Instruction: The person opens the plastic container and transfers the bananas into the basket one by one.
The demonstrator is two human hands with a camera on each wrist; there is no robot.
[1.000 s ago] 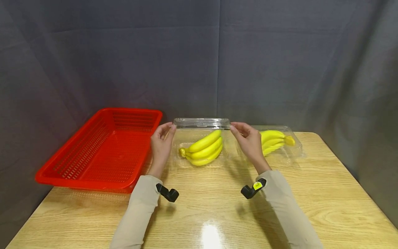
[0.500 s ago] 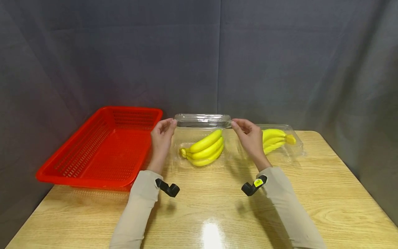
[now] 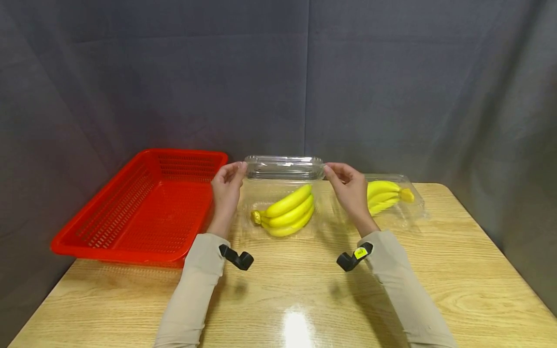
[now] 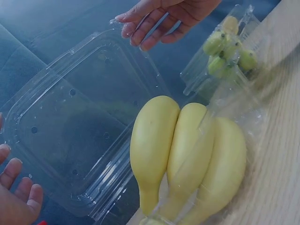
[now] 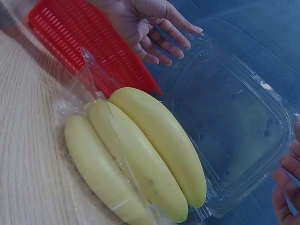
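Observation:
A clear plastic clamshell box stands at the table's middle with its lid (image 3: 284, 168) raised at the back. In the box base (image 3: 317, 217) lies a bunch of yellow bananas (image 3: 289, 212), stem to the left. My left hand (image 3: 226, 189) pinches the lid's left corner between thumb and fingers. At the opposite corner my right hand (image 3: 351, 189) pinches the lid the same way. Both wrist views show the lid tilted up behind the bananas, its clear panel (image 4: 89, 117) pierced with small holes. The thumb of the left hand (image 5: 147, 33) touches the corner in the right wrist view.
A red slotted plastic basket (image 3: 130, 258) stands left of the box. To the right, partly behind the right hand, a second clear box (image 3: 417, 205) holds another bunch of bananas (image 3: 383, 195). Grey curtains (image 3: 278, 87) hang behind and beside the wooden table (image 3: 470, 270).
Both hands have risen slightly with the lid, whose inner face has tipped further into sight. The bananas in the box have shifted a little toward the front. The basket stays put.

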